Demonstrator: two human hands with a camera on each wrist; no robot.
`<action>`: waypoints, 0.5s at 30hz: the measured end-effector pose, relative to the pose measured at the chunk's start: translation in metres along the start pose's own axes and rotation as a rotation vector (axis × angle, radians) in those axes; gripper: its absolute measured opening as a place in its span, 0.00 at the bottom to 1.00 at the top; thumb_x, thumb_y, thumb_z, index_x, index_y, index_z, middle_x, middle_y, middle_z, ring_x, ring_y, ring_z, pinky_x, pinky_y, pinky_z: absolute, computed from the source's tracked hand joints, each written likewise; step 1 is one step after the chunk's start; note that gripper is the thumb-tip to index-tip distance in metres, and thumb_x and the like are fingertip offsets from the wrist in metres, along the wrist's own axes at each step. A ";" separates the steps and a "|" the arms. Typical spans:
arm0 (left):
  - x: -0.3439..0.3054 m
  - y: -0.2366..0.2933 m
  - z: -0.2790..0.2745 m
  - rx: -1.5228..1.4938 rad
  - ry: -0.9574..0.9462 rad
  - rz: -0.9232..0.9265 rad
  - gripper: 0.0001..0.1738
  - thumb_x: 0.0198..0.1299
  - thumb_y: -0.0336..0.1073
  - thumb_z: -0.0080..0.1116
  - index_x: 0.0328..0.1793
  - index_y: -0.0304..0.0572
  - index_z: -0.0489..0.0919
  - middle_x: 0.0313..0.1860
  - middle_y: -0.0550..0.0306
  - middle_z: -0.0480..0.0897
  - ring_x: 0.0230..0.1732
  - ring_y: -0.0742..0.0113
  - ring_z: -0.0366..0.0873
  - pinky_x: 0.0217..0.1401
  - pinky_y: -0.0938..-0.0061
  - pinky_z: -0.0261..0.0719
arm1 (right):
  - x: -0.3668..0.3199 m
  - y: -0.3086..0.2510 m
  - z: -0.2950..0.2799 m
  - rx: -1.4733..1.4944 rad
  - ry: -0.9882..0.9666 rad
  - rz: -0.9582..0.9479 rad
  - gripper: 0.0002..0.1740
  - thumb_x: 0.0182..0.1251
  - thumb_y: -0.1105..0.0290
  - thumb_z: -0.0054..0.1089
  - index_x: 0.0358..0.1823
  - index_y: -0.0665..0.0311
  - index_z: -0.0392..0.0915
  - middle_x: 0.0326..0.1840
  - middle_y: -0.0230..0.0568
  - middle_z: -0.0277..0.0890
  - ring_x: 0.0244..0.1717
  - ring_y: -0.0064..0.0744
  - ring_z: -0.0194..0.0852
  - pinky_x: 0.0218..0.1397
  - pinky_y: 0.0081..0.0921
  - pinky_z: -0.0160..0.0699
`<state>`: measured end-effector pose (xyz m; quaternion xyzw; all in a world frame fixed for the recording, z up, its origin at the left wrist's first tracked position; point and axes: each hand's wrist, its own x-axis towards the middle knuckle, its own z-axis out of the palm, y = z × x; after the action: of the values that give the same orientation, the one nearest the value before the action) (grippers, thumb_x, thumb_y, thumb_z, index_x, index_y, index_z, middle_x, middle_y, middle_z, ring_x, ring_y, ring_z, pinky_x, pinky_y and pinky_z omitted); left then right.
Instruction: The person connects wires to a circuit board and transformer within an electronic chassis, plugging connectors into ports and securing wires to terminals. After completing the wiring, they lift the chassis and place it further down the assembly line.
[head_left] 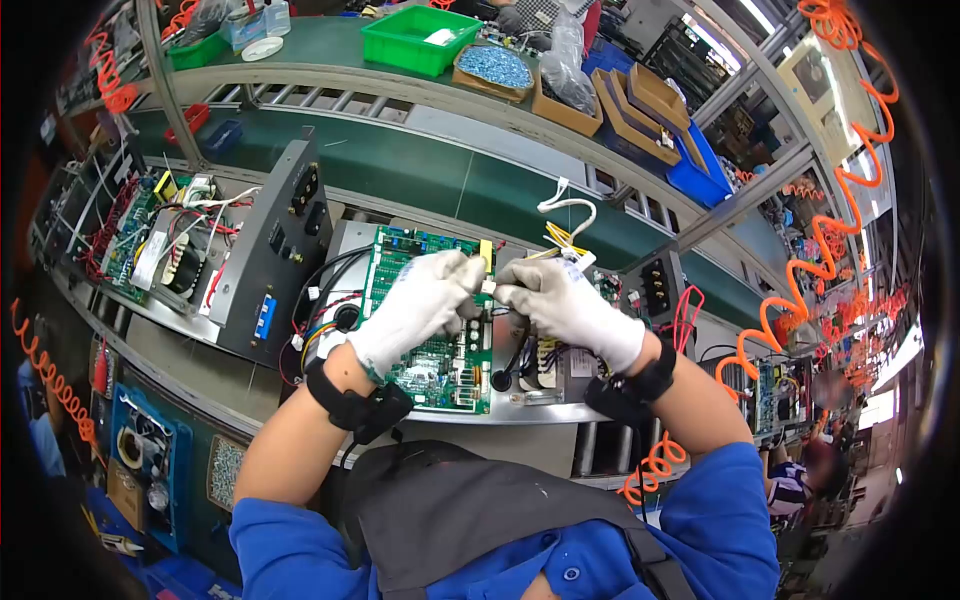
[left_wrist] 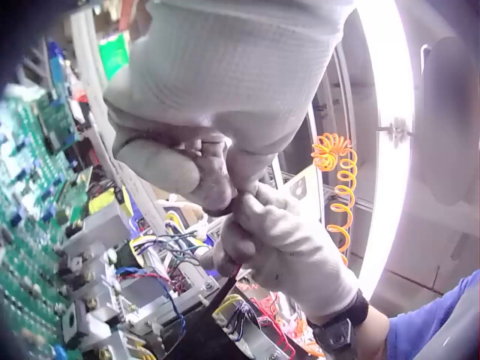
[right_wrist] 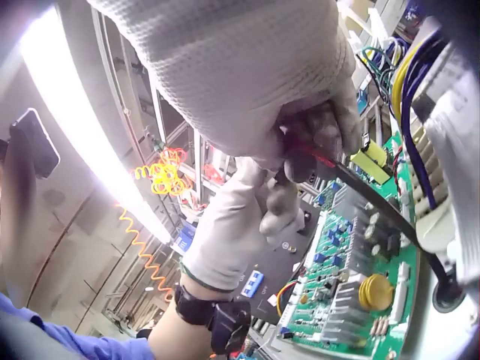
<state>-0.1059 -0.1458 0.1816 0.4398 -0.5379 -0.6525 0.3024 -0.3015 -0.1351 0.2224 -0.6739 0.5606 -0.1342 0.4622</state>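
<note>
The metal tray [head_left: 560, 408] carries the green board [head_left: 415, 385]; above the board's right edge, with open air beneath, the left hand [head_left: 425, 300] and right hand [head_left: 575, 305] meet, fingers pinching the dark cable's [right_wrist: 384, 208] upper end between them.

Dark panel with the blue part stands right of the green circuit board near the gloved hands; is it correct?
No: the head view shows the dark panel standing left of the green circuit board near the gloved left hand and right hand.
</note>
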 end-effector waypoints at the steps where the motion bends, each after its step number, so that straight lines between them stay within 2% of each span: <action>1: -0.001 0.002 -0.003 -0.003 0.089 -0.033 0.25 0.68 0.57 0.53 0.42 0.39 0.77 0.24 0.62 0.77 0.19 0.80 0.73 0.21 0.85 0.69 | 0.014 0.007 -0.009 -0.099 -0.045 0.019 0.12 0.71 0.65 0.55 0.41 0.65 0.82 0.21 0.29 0.74 0.22 0.20 0.70 0.27 0.25 0.70; 3: -0.006 -0.011 -0.016 -0.005 0.200 0.075 0.23 0.70 0.53 0.51 0.45 0.37 0.78 0.25 0.60 0.77 0.18 0.80 0.71 0.21 0.84 0.68 | 0.035 0.025 -0.016 -0.527 -0.041 -0.013 0.16 0.65 0.58 0.59 0.33 0.65 0.84 0.20 0.39 0.78 0.23 0.33 0.78 0.30 0.33 0.74; 4: -0.013 -0.017 -0.021 -0.015 0.224 0.068 0.22 0.71 0.51 0.50 0.46 0.36 0.78 0.26 0.60 0.77 0.19 0.80 0.69 0.22 0.84 0.67 | 0.041 0.029 -0.015 -0.522 -0.040 0.001 0.16 0.65 0.58 0.59 0.33 0.65 0.84 0.20 0.39 0.78 0.23 0.33 0.78 0.30 0.33 0.74; 5: -0.023 -0.019 -0.027 0.062 0.249 0.097 0.20 0.71 0.49 0.51 0.46 0.36 0.78 0.26 0.61 0.76 0.20 0.81 0.68 0.23 0.85 0.67 | 0.046 0.030 -0.012 -0.586 -0.074 0.051 0.18 0.62 0.56 0.61 0.30 0.66 0.84 0.20 0.44 0.78 0.24 0.39 0.80 0.31 0.36 0.75; 6: -0.027 -0.029 -0.032 0.017 0.243 0.046 0.19 0.71 0.48 0.52 0.46 0.36 0.78 0.27 0.62 0.76 0.20 0.82 0.68 0.24 0.85 0.67 | 0.050 0.032 -0.010 -0.648 -0.114 0.104 0.19 0.60 0.55 0.62 0.26 0.66 0.84 0.20 0.48 0.78 0.26 0.45 0.81 0.33 0.38 0.76; 7: -0.031 -0.039 -0.036 -0.030 0.240 -0.005 0.18 0.71 0.47 0.53 0.46 0.37 0.78 0.27 0.63 0.76 0.21 0.82 0.68 0.25 0.86 0.67 | 0.050 0.027 -0.013 -0.536 -0.148 0.108 0.19 0.60 0.58 0.64 0.24 0.69 0.80 0.15 0.45 0.71 0.19 0.33 0.70 0.27 0.35 0.68; 9: -0.035 -0.056 -0.041 -0.079 0.217 -0.023 0.16 0.70 0.45 0.54 0.46 0.36 0.78 0.28 0.63 0.77 0.22 0.82 0.68 0.24 0.85 0.67 | 0.055 0.031 -0.014 -0.526 -0.143 0.116 0.18 0.59 0.58 0.65 0.24 0.68 0.80 0.15 0.44 0.71 0.19 0.31 0.70 0.26 0.34 0.67; 10: -0.035 -0.061 -0.043 -0.120 0.205 -0.030 0.15 0.69 0.42 0.55 0.46 0.35 0.77 0.28 0.64 0.77 0.23 0.83 0.68 0.24 0.84 0.67 | 0.056 0.029 -0.014 -0.530 -0.147 0.126 0.18 0.59 0.58 0.65 0.24 0.68 0.80 0.15 0.44 0.71 0.19 0.31 0.70 0.26 0.34 0.67; 12: -0.034 -0.065 -0.046 -0.134 0.149 -0.027 0.14 0.70 0.41 0.54 0.46 0.36 0.78 0.30 0.64 0.77 0.25 0.83 0.69 0.26 0.85 0.68 | 0.058 0.025 -0.014 -0.573 -0.168 0.216 0.19 0.52 0.56 0.65 0.22 0.68 0.80 0.18 0.48 0.75 0.22 0.44 0.77 0.31 0.37 0.75; 15: -0.030 -0.065 -0.048 -0.080 0.060 -0.023 0.12 0.72 0.38 0.51 0.46 0.36 0.79 0.32 0.64 0.77 0.28 0.83 0.70 0.30 0.86 0.70 | 0.060 0.027 -0.015 -0.545 -0.183 0.204 0.19 0.50 0.56 0.66 0.23 0.68 0.81 0.18 0.48 0.76 0.21 0.43 0.76 0.29 0.36 0.74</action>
<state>-0.0446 -0.1251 0.1241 0.4526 -0.4972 -0.6635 0.3282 -0.3085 -0.1935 0.1894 -0.7225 0.5969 0.1294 0.3241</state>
